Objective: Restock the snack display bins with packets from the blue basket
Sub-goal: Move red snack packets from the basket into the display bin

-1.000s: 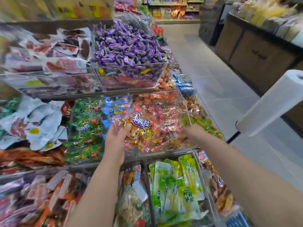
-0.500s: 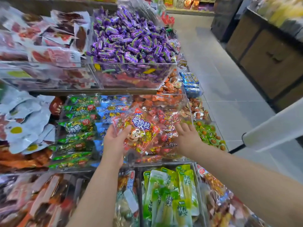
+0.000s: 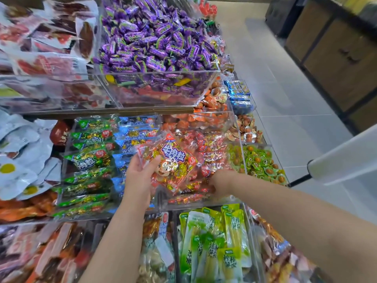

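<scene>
Starting nearest, green packets [image 3: 214, 242] lie in the compartment just in front of the clear bin [image 3: 191, 202]. Over that bin's front left corner, the left hand [image 3: 139, 178] grips the red snack packet [image 3: 175, 160] by its lower left edge, thumb on the printed face and fingers behind. The packet tilts above the red packets [image 3: 212, 148] of the same kind piled in the bin. The right hand [image 3: 220, 182] reaches down into the bin's front right part among them; its fingers are hidden, so I cannot tell if it holds anything. The packet looks light, crinkly and slick, with loose wrapped pieces inside that would probably shift, so a pinch at the flat sealed edge seems safest. Behind and above the bin sit purple candies [image 3: 155, 43]. The blue basket is out of sight.
</scene>
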A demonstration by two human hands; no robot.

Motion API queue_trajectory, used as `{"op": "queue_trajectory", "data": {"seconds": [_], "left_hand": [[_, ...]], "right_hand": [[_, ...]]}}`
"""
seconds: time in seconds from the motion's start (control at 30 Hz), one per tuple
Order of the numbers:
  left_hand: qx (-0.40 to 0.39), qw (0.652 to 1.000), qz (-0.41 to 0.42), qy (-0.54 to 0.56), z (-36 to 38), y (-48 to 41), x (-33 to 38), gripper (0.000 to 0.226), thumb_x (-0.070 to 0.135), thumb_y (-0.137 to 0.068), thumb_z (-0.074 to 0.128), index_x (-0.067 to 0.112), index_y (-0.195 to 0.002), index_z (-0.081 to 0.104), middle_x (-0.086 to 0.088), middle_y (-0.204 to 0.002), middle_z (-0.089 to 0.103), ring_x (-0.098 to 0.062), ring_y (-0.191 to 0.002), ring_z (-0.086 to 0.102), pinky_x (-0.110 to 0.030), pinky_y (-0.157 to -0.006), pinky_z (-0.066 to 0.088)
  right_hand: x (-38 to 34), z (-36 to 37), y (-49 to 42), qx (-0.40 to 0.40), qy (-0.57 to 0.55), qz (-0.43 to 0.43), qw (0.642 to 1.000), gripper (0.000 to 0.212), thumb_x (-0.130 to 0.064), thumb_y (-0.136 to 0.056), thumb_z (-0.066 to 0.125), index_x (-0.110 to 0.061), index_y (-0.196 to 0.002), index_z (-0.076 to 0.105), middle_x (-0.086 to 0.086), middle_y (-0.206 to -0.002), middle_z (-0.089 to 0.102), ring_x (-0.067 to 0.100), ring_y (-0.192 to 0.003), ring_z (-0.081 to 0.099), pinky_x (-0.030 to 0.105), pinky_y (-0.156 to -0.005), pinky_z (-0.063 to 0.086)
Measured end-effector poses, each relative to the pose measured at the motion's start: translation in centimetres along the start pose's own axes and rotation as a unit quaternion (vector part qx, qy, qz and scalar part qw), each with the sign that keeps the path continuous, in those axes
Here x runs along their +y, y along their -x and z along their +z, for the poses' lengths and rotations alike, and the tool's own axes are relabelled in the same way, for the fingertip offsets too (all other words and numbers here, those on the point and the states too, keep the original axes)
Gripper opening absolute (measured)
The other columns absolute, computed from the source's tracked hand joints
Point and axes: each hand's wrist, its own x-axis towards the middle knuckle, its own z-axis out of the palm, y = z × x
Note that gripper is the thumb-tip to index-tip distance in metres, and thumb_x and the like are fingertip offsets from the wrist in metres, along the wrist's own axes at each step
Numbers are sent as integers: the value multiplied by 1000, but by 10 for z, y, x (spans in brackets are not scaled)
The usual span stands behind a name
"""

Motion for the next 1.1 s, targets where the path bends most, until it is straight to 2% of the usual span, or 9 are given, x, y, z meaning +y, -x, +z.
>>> {"op": "queue_trajectory", "data": {"seconds": [0.17,0.4,0.5,0.6,0.7,0.83,0.97,1.03,1.1], "left_hand": [[-5,1000,2,-3,-1,-1,0,99,46,-56,79,24,-144,40,-4,-146,47,-26,-134,44,-57,-107,37],[-12,1000,3,1,-1,-2,-1,88,38,-61,77,19,-141,45,-10,-142,51,-30,-131,47,-58,-106,38],[-17,1000,6,0,-1,-3,-1,95,40,-58,77,18,-144,40,-11,-145,47,-31,-134,44,-58,-108,36],[-12,1000,8,-4,-1,-1,1,103,43,-55,78,18,-146,36,-11,-148,43,-31,-137,40,-57,-110,33],[-8,1000,16,-21,-1,-2,0,96,41,-57,77,18,-143,42,-8,-143,49,-27,-132,46,-55,-109,37],[-2,999,9,-34,-3,-4,-2,78,33,-68,78,21,-139,47,-2,-138,55,-24,-129,50,-55,-104,42],[4,998,7,-57,-1,-7,-3,55,20,-80,75,21,-131,54,4,-124,65,-19,-115,61,-49,-95,51],[2,998,9,-64,5,-7,-2,65,21,-78,77,14,-135,47,11,-122,66,-9,-107,64,-39,-88,55],[3,999,0,-40,8,-8,1,91,33,-68,82,23,-145,36,9,-134,58,-9,-116,58,-37,-95,50]], "right_hand": [[-9,12,-15,48,4,64,997,30,-1,-87,49,-13,-112,60,4,-109,61,27,-99,60,34,-74,50],[6,18,-14,97,-28,49,994,21,-16,-85,54,-19,-105,58,0,-91,59,26,-89,60,31,-64,47],[10,26,-8,184,-40,43,981,48,-39,-77,66,-20,-117,48,-1,-92,50,25,-93,55,30,-66,40],[19,33,-12,273,45,55,959,80,-50,-72,69,-21,-133,26,6,-126,33,31,-122,34,39,-98,33],[16,33,-23,254,38,78,963,88,-43,-77,67,-28,-141,9,7,-142,17,32,-134,17,46,-111,17],[9,29,-29,201,12,110,973,92,-40,-79,67,-28,-144,3,10,-149,10,33,-139,7,49,-113,17],[12,4,-3,122,-92,54,987,111,-60,-67,71,-26,-148,3,8,-152,7,34,-142,5,53,-115,12],[15,-18,20,106,-321,24,941,99,-60,-68,70,-22,-146,23,7,-150,25,28,-137,27,44,-111,28],[15,-32,41,104,-582,-34,806,55,-43,-79,68,-20,-126,52,0,-128,57,12,-112,56,31,-96,44]]}}
